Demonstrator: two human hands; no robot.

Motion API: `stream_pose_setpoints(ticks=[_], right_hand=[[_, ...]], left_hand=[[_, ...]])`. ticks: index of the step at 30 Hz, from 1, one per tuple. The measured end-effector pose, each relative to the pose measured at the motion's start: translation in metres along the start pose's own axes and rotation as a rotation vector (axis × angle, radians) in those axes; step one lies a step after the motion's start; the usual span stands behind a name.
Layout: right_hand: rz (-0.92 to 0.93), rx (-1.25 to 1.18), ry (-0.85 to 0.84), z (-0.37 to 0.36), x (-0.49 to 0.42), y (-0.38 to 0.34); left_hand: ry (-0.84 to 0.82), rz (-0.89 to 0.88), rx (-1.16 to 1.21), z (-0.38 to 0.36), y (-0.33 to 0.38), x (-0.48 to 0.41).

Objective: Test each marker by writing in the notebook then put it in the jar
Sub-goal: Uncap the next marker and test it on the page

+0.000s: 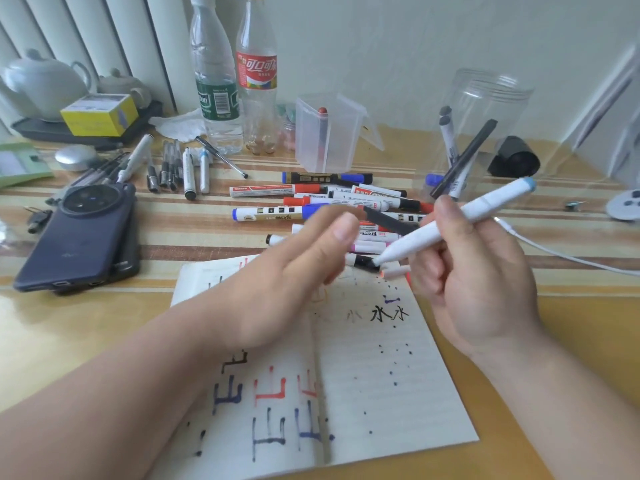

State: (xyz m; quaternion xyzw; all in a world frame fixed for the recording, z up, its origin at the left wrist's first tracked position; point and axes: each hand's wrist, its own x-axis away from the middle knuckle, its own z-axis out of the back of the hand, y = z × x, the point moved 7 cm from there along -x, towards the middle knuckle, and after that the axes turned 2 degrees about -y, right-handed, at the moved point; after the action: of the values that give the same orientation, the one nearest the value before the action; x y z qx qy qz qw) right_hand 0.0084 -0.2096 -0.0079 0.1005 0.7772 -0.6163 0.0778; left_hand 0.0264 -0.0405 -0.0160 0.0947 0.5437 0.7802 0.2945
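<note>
Head view: an open lined paper notebook (pixel 381 393) lies on the yellow striped surface (pixel 554 341). Its pages carry test strokes in black, blue and red.

Over the notebook's far right corner, the right hand (pixel 474 271) holds a white marker with a pale blue end cap (pixel 491 204). Its grip is curled round the barrel, with the thumb on top. The marker is tilted: its tip hangs just above the notebook's top edge and its capped end rises to the right.

Over the notebook's far left part, the left hand (pixel 294 271) is blurred, with fingers stretched toward the marker's tip. Whether its grip pinches anything, I cannot tell.

Just beyond the notebook's top edge lies a loose heap of red, blue and black capped whiteboard markers (pixel 346 199).

Farther beyond the notebook's right corner stands a tall clear plastic jar (pixel 485 98), upright and open. Inside it lean grey-capped white markers and a slim black one (pixel 464 157).

Beyond the heap stands a clear plastic box with a hinged lid (pixel 311 133).

To the notebook's left lie two stacked dark phones (pixel 79 237). Beyond them is a row of pens (pixel 173 168).
</note>
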Motion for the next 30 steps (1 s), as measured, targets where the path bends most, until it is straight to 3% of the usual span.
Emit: stream_pose_setpoints(ticks=[3, 6, 8, 16, 26, 30], right_hand=[[-0.101, 0.155, -0.103, 0.004, 0.001, 0.009], [-0.287, 0.372, -0.367, -0.013, 0.014, 0.024], [-0.365, 0.344, -0.452, -0.023, 0.023, 0.028], [-0.327, 0.490, -0.427, -0.029, 0.025, 0.025], [-0.303, 0.685, -0.415, -0.036, 0.028, 0.021], [-0.305, 0.706, -0.486, -0.039, 0.030, 0.020]], left_hand=[[0.055, 0.041, 0.108, 0.011, -0.013, -0.005], [-0.030, 0.108, 0.134, 0.011, -0.016, -0.006], [-0.088, 0.141, 0.099, 0.008, -0.014, -0.004], [-0.146, 0.255, -0.054, 0.005, -0.011, 0.000], [-0.140, 0.264, -0.109, 0.006, -0.016, 0.000], [-0.169, 0.266, -0.134, 0.003, -0.014, 0.001]])
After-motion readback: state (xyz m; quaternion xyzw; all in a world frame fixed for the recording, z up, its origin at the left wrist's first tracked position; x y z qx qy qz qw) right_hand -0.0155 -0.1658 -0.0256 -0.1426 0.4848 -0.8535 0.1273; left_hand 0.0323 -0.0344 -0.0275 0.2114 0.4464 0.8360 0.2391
